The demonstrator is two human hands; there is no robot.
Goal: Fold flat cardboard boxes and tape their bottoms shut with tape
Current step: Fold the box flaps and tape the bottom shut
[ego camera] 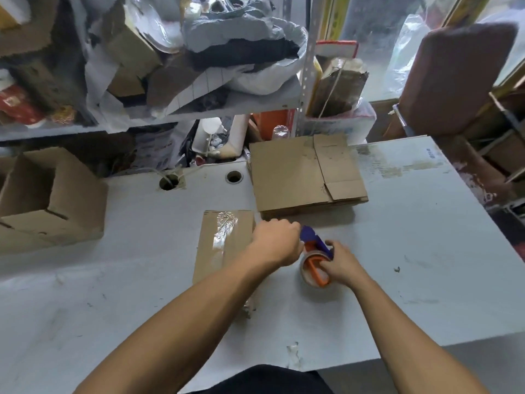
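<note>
while the taped box (pixel 224 245) lies bottom-up on the white surface (pixel 412 251), a strip of clear tape running down its seam, both hands are busy at the tape dispenser (pixel 316 258) just to its right. the right hand (pixel 342 265) has its fingers curled round the orange handle and the roll, pinning the tool down near the surface, seemingly so the roll can't spin away. the left hand (pixel 277 243) is closed at the purple blade end, fingers bunched as though pinching the loose tape tip, though the tape itself is too clear to make out there (so whether anything is actually between those fingers, i cannot tell). the left forearm crosses over the box's right edge, which hides that side of it.

behind the hands, well within reach, waits the stack of flat cardboard (pixel 306 177), squared up and close by for the next fold. off to the left sits a finished open box (pixel 48 200), parked at the surface's edge, clear of the working patch.

my read: this box's bottom looks sealed, and the hands are freeing or resetting the tape end. the risk is the tip sticking back onto the roll.
</note>
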